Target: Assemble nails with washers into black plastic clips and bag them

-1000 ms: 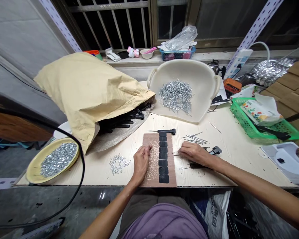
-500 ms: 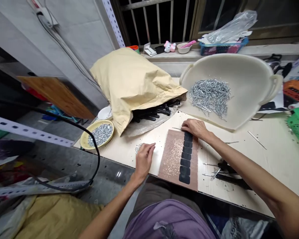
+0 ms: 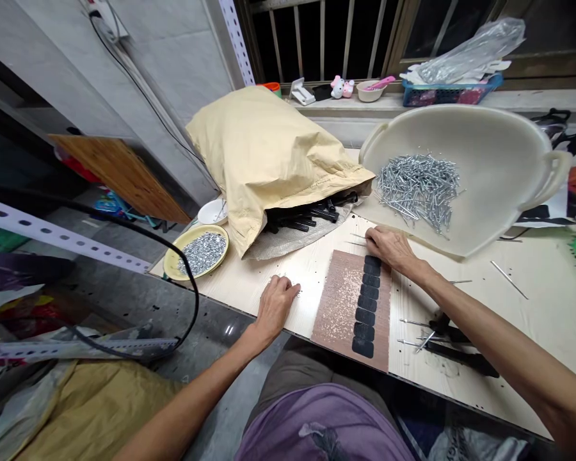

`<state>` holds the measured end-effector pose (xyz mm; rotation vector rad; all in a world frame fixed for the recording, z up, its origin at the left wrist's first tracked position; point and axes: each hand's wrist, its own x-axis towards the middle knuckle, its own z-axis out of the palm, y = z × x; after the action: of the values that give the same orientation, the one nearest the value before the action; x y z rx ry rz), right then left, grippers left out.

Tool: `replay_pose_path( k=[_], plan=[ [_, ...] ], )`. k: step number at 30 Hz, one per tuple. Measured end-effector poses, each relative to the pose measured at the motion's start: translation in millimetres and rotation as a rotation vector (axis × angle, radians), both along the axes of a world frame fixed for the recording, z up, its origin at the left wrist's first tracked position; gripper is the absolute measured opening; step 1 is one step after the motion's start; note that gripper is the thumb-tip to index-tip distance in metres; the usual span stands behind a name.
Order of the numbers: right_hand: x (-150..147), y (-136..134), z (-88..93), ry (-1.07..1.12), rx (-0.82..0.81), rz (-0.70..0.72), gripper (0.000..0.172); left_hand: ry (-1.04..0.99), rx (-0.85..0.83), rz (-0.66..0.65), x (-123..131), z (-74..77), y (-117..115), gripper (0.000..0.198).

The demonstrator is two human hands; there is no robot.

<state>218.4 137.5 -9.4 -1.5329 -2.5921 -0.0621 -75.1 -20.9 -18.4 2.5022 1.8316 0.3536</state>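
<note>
Head view: the left hand (image 3: 274, 309) lies open on the desk (image 3: 317, 269), and the right hand (image 3: 391, 250) rests ungripping beside black strips (image 3: 368, 307) on a brown board (image 3: 338, 314). A cream plastic tray (image 3: 489, 128) holds loose nails (image 3: 418, 192); a yellow plate (image 3: 171, 269) holds small metal bits (image 3: 201, 253); a paper sack (image 3: 259, 153) holds black parts (image 3: 300, 221).

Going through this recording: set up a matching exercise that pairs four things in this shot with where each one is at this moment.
Things:
1. left hand
2. right hand
3. long silver nails
4. small silver pieces

Places:
A. in the cream plastic basin
B. on the yellow plate
C. on the pale tabletop, left of the brown board
D. just above the row of black pieces

Pairs: 1-C, 2-D, 3-A, 4-B
</note>
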Motion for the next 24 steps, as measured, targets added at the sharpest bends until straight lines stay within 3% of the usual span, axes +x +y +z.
replay_pose_path(
  k=[5, 8, 10, 14, 17, 24],
  plan=[
    [6.9, -14.9, 18.3, 0.274, 0.18, -0.018, 0.028, -0.041, -0.091, 0.001, 2.1, 8.3, 5.9, 0.017],
    [0.7, -38.6, 34.0, 0.384, 0.186, 0.013, 0.031, -0.155, -0.101, 0.029, 2.3, 11.2, 9.6, 0.014],
    [-9.2, -61.4, 40.6, 0.447, 0.13, 0.047, 0.031, -0.348, -0.119, 0.079, 3.0, 12.2, 13.3, 0.01],
    [-38.2, -109.2, 41.3, 0.573, -0.012, 0.152, 0.029, -1.009, -0.348, 0.279, 17.0, 18.6, 21.8, 0.017],
    [-54.9, -130.6, 36.3, 0.604, -0.056, 0.176, 0.03, -1.379, -0.464, 0.293, 38.4, 29.7, 24.1, 0.026],
    [-51.9, -137.2, 33.7, 0.577, -0.046, 0.082, 0.031, -1.58, -0.487, 0.254, 67.6, 47.1, 21.1, 0.023]
  ],
)
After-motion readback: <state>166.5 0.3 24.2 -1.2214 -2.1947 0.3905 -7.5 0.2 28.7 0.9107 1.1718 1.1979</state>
